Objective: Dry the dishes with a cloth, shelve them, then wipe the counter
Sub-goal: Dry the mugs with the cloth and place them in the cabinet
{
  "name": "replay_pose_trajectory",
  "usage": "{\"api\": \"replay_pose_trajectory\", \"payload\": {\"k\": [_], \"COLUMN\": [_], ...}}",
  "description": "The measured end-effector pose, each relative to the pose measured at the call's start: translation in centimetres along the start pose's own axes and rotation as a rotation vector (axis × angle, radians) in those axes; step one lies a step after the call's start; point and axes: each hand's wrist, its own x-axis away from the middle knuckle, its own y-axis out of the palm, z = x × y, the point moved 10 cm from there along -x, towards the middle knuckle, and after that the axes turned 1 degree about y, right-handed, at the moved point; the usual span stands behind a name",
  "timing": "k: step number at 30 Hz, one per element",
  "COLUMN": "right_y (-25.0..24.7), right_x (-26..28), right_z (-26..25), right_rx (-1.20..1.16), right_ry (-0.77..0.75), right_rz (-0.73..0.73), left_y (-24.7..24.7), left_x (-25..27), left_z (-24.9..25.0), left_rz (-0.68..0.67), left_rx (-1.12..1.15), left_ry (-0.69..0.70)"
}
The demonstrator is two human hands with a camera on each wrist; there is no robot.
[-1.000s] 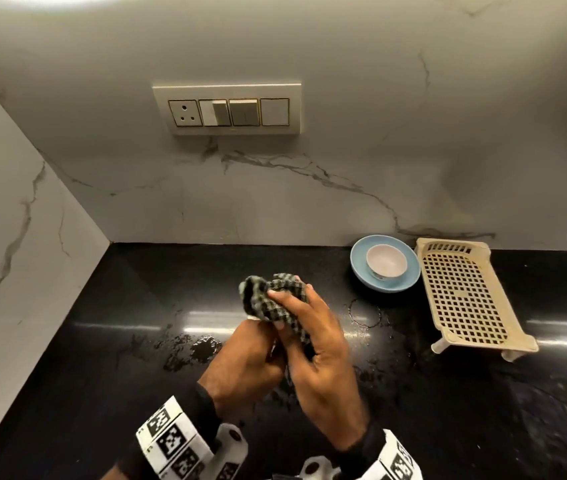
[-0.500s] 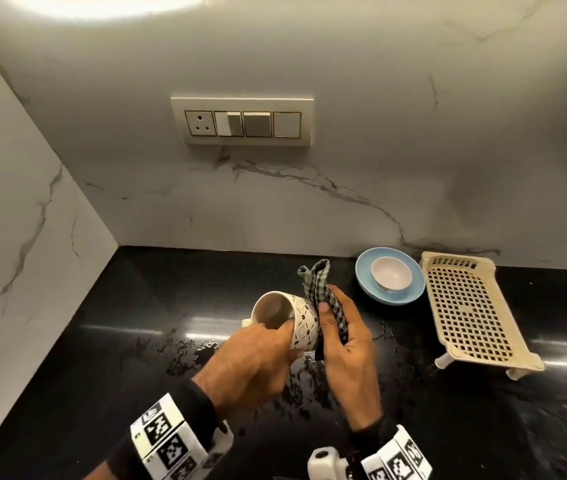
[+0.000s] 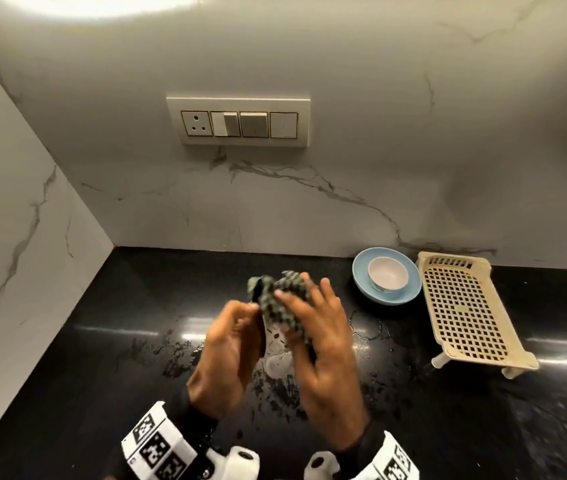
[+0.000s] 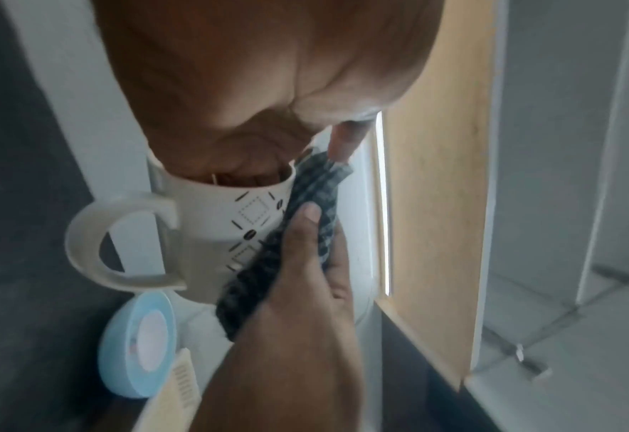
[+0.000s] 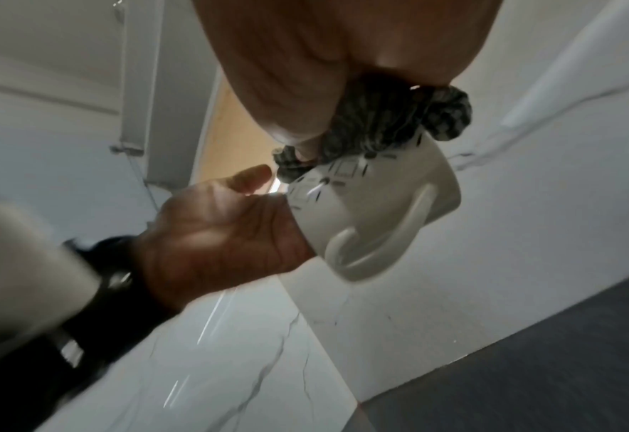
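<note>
Mug being rubbed with a checked cloth above the wet worktop.

The left hand [image 3: 230, 351] has fingers curled inside the white mug [image 4: 228, 233]; the right hand [image 3: 323, 344] pinches the cloth [image 3: 284, 299] against its outer wall. At 2 o'clock, a blue plate [image 3: 410, 292] holding a bowl [image 3: 387, 277] stands just beside the rack [image 3: 465, 313].

Cream switch panel [image 3: 239, 121] on veined marble wall [image 3: 379, 150], pale wood panel [image 4: 435, 204] beside it.
</note>
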Motion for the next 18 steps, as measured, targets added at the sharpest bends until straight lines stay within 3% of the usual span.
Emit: {"api": "replay_pose_trajectory", "payload": {"k": [3, 6, 8, 13, 18], "right_y": [0.8, -0.7, -0.4, 1.8, 0.2], "right_x": [0.3, -0.5, -0.2, 2.6, 2.7], "right_z": [-0.8, 1.9, 1.7, -1.7, 0.9], "right_rx": [0.073, -0.132, -0.131, 0.164, 0.028], "right_ry": [-0.129, 0.028, 0.036, -0.324, -0.184], "right_rz": [-0.104, 0.014, 0.018, -0.184, -0.139], "left_y": [-0.8, -1.3, -1.3, -1.3, -2.8], "left_x": [0.1, 0.2, 0.2, 0.2, -0.2], "left_z": [0.6, 0.5, 0.9, 1.0, 0.9], "left_rz": [0.053, 0.047, 0.053, 0.054, 0.191], "left_rx": [0.137, 0.073, 0.084, 0.173, 0.048], "left_ry": [-0.012, -0.081, -0.094, -0.204, -0.246]}}
